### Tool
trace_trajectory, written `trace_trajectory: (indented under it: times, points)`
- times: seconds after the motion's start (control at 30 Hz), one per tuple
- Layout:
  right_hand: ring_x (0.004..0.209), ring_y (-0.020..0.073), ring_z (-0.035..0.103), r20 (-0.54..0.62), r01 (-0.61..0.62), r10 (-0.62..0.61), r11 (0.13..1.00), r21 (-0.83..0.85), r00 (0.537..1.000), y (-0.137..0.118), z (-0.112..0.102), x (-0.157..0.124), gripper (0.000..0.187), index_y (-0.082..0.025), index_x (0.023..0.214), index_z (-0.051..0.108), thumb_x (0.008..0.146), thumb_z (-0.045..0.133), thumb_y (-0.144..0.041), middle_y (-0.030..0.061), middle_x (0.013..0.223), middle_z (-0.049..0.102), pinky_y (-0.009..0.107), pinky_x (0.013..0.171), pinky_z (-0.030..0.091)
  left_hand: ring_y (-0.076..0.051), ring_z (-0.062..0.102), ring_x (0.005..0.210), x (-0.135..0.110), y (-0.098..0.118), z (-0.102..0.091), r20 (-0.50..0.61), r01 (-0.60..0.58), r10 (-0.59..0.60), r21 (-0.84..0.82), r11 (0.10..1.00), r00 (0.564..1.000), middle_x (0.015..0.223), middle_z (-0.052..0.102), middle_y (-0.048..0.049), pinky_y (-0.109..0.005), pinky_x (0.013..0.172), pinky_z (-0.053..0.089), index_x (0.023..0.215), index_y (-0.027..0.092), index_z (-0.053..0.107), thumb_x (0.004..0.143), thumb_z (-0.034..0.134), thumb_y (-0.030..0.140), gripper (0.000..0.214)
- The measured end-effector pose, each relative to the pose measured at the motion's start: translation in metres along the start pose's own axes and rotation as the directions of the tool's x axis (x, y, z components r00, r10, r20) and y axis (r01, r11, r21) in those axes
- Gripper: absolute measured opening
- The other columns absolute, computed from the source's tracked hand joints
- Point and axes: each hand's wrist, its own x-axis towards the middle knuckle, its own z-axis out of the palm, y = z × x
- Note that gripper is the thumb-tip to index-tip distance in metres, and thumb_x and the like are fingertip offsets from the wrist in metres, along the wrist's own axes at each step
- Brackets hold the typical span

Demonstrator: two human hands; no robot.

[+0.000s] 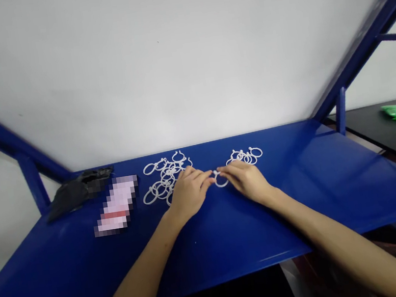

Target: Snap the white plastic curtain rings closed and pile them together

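Left grip (189, 194) and right grip (247, 181) pinch one white ring (221, 183) (ends hidden).

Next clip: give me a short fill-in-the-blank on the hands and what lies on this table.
1. The left hand and right hand pinch one white ____ between their fingertips.
2. The larger pile of rings lies beside the ____ hand.
3. The table is ____.
4. At its left end lies a crumpled ____ bag.

Missing words: ring; left; blue; black.
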Motion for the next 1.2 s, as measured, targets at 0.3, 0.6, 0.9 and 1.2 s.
trace_trajectory:
  times: [0.3,0.6,0.9,1.2]
  points:
    - [0.071,0.0201,0.064,-0.287,-0.509,0.458,0.85,-0.137,0.841,0.087,-0.033,0.0,0.023,-0.017,0.102,0.075,0.091,0.057,-0.027,0.0077,0.085,0.071,0.034,0.071,0.052,-0.034,0.053,0.113,-0.001,-0.034,0.0,-0.028,0.149,-0.147,0.284,0.947,0.989,0.108,0.074,-0.0127,-0.053,0.099,0.036,0.118,0.02,0.07,0.099,0.046,0.031,0.033]
    - [0.084,0.0209,0.067,-0.114,-0.663,0.654,0.726,-0.184,0.748,0.105,-0.027,-0.005,0.019,-0.019,0.092,0.075,0.089,0.059,-0.029,0.0066,0.092,0.075,0.031,0.076,0.047,-0.031,0.055,0.098,-0.001,-0.027,0.004,-0.079,0.141,-0.122,0.317,0.938,0.989,0.092,0.073,-0.0104,-0.049,0.092,0.039,0.093,0.023,0.073,0.093,0.056,0.037,0.022]
    - [0.081,0.0212,0.063,-0.143,-0.602,0.585,0.763,-0.236,0.798,0.098,-0.028,-0.002,0.022,-0.019,0.09,0.073,0.092,0.055,-0.031,0.007,0.09,0.073,0.034,0.08,0.046,-0.032,0.054,0.103,0.003,-0.011,0.0,0.004,0.26,-0.285,0.397,0.88,0.959,0.092,0.071,-0.0087,-0.05,0.093,0.036,0.082,0.021,0.07,0.088,0.057,0.027,0.016]
    - [0.096,0.0257,0.062,-0.085,-0.34,0.333,0.937,-0.083,0.939,0.064,-0.013,-0.002,0.023,-0.022,0.104,0.071,0.097,0.054,-0.036,0.0094,0.1,0.071,0.043,0.09,0.049,-0.028,0.055,0.1,0.007,-0.001,-0.006,-0.131,0.219,-0.199,0.161,0.962,0.971,0.091,0.07,-0.0066,-0.048,0.095,0.037,0.079,0.022,0.062,0.09,0.055,0.022,0.012]
